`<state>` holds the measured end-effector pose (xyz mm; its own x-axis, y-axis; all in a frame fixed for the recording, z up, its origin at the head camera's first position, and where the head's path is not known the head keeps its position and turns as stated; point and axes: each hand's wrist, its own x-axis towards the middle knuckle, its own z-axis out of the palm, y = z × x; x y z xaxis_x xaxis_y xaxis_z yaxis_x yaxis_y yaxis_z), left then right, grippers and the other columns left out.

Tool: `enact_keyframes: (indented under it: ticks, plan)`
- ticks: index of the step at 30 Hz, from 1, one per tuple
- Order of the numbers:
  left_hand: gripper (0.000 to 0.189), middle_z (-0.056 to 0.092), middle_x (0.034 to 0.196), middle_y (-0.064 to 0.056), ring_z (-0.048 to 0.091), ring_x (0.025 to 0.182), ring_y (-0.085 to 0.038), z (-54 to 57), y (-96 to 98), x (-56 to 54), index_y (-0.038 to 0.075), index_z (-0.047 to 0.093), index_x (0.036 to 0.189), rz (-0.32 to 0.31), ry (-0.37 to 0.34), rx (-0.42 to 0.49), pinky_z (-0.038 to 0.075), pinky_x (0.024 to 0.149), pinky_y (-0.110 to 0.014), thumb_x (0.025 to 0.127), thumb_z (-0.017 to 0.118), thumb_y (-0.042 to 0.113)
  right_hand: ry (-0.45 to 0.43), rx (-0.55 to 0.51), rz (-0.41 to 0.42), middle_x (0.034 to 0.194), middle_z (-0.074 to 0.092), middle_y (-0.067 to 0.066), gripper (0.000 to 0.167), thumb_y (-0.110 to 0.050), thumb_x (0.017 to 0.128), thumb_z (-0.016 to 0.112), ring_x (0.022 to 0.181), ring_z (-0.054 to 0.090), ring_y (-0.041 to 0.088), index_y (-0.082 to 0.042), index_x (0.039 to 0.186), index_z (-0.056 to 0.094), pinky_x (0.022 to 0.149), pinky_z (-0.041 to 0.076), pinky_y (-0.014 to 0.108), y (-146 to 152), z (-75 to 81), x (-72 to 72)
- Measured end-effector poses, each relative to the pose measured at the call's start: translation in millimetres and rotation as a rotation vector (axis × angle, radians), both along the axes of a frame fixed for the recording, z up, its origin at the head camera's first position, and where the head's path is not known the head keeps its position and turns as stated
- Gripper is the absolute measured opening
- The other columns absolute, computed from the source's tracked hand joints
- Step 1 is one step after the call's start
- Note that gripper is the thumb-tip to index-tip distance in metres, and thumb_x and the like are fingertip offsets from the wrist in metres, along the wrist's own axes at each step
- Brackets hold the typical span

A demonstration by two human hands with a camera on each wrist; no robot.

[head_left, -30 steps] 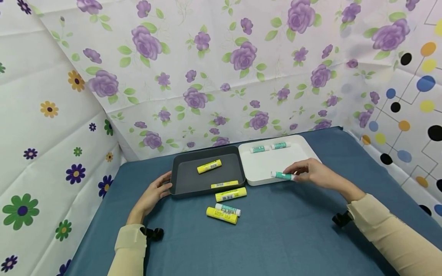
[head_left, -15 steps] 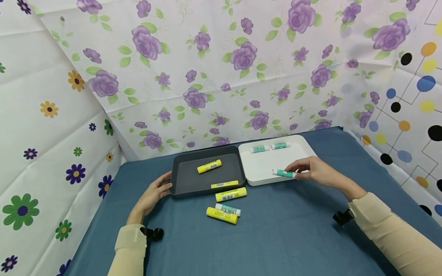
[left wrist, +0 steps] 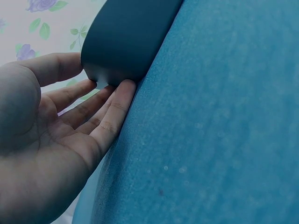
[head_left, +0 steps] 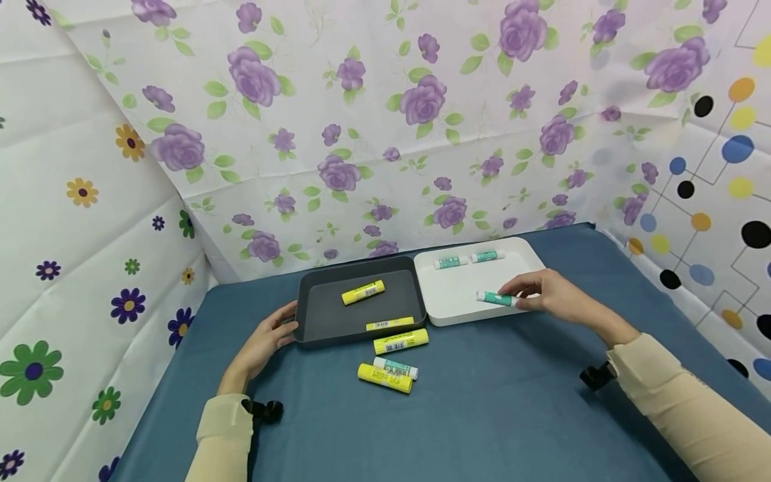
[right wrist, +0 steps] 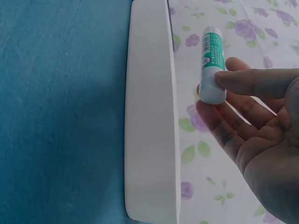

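In the head view my right hand (head_left: 551, 294) pinches a white-and-green glue stick (head_left: 496, 298) over the front right of the white tray (head_left: 448, 315). The right wrist view shows the thumb and fingers on the white end of this glue stick (right wrist: 213, 60), beyond the tray wall (right wrist: 152, 112). My left hand (head_left: 260, 345) rests its extended fingers against the left end of the dark grey tray (head_left: 319, 335). Close up, its thumb and fingertips touch the tray's corner (left wrist: 121, 46). Two more green glue sticks (head_left: 450, 262) lie at the back of the white tray.
Two yellow glue sticks (head_left: 363, 292) lie in the grey tray. In front of it, on the blue cloth (head_left: 482, 415), are two more yellow ones (head_left: 400, 341) and a green one (head_left: 399, 366). A floral curtain (head_left: 337, 134) hangs right behind the trays.
My right hand has shifted slightly back, carrying the green glue stick from the white tray's front edge further over the tray. My left hand stays at the grey tray. The head view has shifted slightly.
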<state>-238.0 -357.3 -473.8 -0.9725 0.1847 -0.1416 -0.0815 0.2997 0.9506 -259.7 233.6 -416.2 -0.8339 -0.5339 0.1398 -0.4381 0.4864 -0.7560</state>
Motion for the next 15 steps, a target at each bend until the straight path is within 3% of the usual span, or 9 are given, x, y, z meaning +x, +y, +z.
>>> enact_keyframes:
  ticks: [15]
  plan:
    - [0.063, 0.026, 0.167, -0.022, 0.034, 0.149, -0.042, -1.3, -2.1, 2.7, 0.012, 0.022, 0.167, -0.012, 0.014, 0.001, 0.035, 0.120, -0.061, 0.112, 0.051, 0.023, 0.007, 0.023, -0.009, 0.119, 0.075, 0.010, 0.026, -0.004, 0.098, 0.071, 0.102, 0.070, 0.026, -0.007, 0.124, 0.076, 0.083, 0.060, 0.026, 5.3, 5.1, -15.9]
